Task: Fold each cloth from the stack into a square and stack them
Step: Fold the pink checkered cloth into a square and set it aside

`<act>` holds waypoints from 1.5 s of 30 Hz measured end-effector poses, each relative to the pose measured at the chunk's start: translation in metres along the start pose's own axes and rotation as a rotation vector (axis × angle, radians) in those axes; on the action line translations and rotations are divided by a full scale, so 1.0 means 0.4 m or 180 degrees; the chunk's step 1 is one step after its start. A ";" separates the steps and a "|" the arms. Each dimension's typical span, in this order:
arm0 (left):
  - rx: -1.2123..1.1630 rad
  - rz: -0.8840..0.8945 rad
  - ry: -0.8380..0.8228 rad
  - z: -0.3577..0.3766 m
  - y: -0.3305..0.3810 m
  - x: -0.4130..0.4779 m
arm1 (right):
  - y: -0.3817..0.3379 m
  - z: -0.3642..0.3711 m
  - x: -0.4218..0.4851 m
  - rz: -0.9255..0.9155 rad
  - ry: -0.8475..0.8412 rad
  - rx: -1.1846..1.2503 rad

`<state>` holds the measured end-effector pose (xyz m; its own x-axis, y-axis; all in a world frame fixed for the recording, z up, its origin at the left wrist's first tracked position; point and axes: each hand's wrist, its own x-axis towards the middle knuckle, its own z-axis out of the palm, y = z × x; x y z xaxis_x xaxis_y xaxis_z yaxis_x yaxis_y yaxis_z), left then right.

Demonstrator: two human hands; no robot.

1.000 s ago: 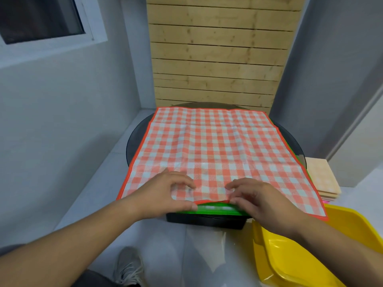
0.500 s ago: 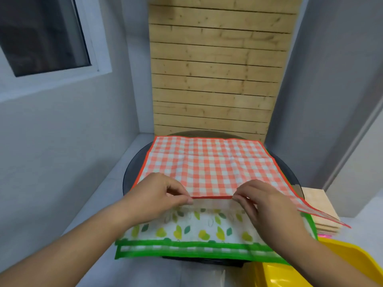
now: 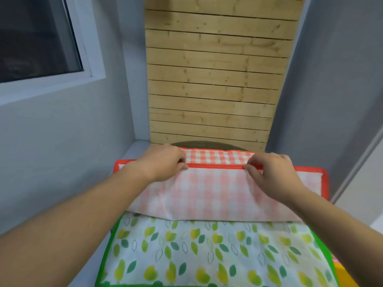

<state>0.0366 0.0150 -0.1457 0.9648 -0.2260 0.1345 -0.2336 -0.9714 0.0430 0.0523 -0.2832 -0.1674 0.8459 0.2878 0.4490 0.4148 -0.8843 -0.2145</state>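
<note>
A red-checked cloth (image 3: 209,195) with an orange-red border lies folded over on itself, its pale underside facing up. My left hand (image 3: 165,162) and my right hand (image 3: 271,172) each pinch its near edge, which is held close to the far edge; a strip of the bright checked face shows beyond them. Under it lies a white cloth (image 3: 207,251) with green and yellow leaves and a green border, spread flat over the near half of the stack.
A round dark table (image 3: 207,144) peeks out behind the cloths. A wooden slat panel (image 3: 213,79) stands right behind it, grey walls on both sides, a window (image 3: 35,38) at upper left. A yellow bin's corner (image 3: 360,276) shows at lower right.
Both hands have carried the checked cloth's near edge away from me, up to the far edge, folding it in half. The leaf-print cloth beneath is uncovered. The camera has tilted up.
</note>
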 end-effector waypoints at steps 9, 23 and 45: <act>-0.0625 -0.0707 0.0027 0.250 -0.032 0.135 | 0.109 0.226 0.132 0.0758 -0.0853 0.0482; -0.0672 -0.0849 0.0802 0.337 -0.030 0.153 | 0.143 0.318 0.159 0.0703 -0.0881 0.0563; -0.0533 -0.0209 -0.0646 0.329 0.117 -0.027 | 0.132 0.313 0.154 0.0859 -0.0840 0.0665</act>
<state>0.0311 -0.0374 -0.2752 0.9791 -0.1893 -0.0746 -0.1701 -0.9627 0.2104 0.1684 -0.2662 -0.2595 0.9789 0.1646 0.1214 0.2030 -0.8551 -0.4772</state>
